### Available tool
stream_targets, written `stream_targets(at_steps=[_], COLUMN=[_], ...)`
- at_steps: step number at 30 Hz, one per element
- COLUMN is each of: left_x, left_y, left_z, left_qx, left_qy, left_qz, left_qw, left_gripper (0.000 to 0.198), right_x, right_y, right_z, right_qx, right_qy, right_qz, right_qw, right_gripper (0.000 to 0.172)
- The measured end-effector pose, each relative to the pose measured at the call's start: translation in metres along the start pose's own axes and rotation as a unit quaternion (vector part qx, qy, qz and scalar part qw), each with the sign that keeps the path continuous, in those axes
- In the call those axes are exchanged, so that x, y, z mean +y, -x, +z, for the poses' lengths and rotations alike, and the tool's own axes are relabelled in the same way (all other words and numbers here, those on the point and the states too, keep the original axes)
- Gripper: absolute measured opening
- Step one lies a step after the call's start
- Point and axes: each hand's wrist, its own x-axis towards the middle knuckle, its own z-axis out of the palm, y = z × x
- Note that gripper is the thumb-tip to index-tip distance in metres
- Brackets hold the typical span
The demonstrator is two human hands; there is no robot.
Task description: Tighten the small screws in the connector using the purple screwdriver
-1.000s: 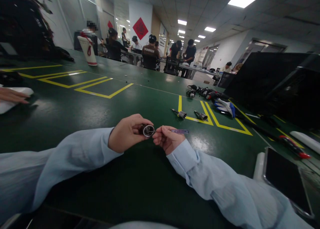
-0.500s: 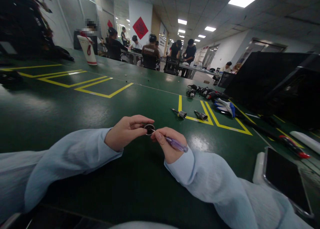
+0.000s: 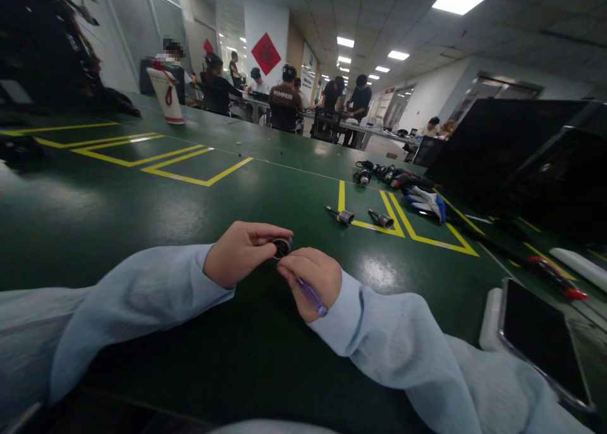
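Note:
Between the thumb and fingers of my left hand (image 3: 239, 252) is a small round metal part (image 3: 283, 247), its hollow dark end turned toward my right hand. My right hand (image 3: 315, 276) is closed on a screwdriver with a clear purple handle (image 3: 310, 296). The screwdriver's tip is at the opening of the round part; whether it touches anything inside is too small to tell. Beyond my hands lie two metal cylinders with thin shafts, one on the left (image 3: 345, 217) and one on the right (image 3: 382, 219).
Yellow tape (image 3: 208, 182) marks the green table (image 3: 180, 212). Dark metal parts (image 3: 363, 177) and a blue-white glove (image 3: 425, 205) lie at back right, near a black monitor (image 3: 512, 155). A phone (image 3: 540, 339) rests at right, a paper cup (image 3: 165, 95) at back left. People sit and stand beyond.
My right hand has turned, so the screwdriver's handle now points more down toward me. My left hand has shifted slightly, and the round part is tilted differently.

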Motion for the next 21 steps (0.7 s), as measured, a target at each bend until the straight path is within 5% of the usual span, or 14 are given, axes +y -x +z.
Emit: stream_targets(at_steps=[5, 11, 21], left_x=[0.000, 0.002, 0.002], left_y=[0.001, 0.002, 0.001], left_z=[0.000, 0.001, 0.002], left_qx=[-0.009, -0.003, -0.002], left_qy=[-0.011, -0.008, -0.017], left_qz=[0.004, 0.023, 0.020], left_qw=[1.000, 1.000, 1.000], left_gripper=[0.034, 0.031, 0.033], right_x=[-0.005, -0.011, -0.011], right_y=[-0.002, -0.007, 0.000], right_z=[-0.004, -0.006, -0.008], right_qx=[-0.005, 0.036, 0.003], right_qy=[0.026, -0.040, 0.035], right_qz=[-0.007, 0.086, 0.011], right_qw=[1.000, 0.995, 0.999], right_gripper=[0.011, 0.017, 0.009])
